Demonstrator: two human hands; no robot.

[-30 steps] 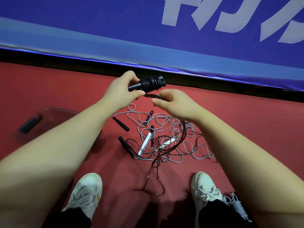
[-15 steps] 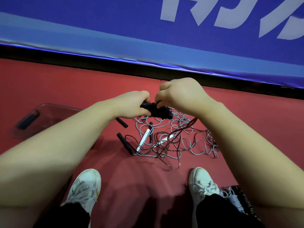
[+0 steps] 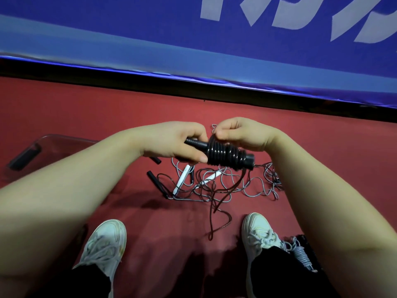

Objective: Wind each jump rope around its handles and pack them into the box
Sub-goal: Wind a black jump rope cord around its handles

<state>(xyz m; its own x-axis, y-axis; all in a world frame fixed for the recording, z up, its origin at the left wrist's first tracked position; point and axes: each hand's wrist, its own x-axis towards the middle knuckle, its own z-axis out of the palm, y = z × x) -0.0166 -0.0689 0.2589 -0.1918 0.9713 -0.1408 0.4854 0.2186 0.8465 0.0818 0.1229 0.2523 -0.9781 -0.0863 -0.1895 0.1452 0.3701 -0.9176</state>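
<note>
Red floor (image 3: 86, 108) bears tangled jump ropes (image 3: 209, 179) and a clear box (image 3: 60, 145).

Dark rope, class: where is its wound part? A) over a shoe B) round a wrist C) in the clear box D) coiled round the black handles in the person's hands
D: the dark rope sits in tight coils round the handles, which the left hand grips while the right hand pinches the rope.
</note>
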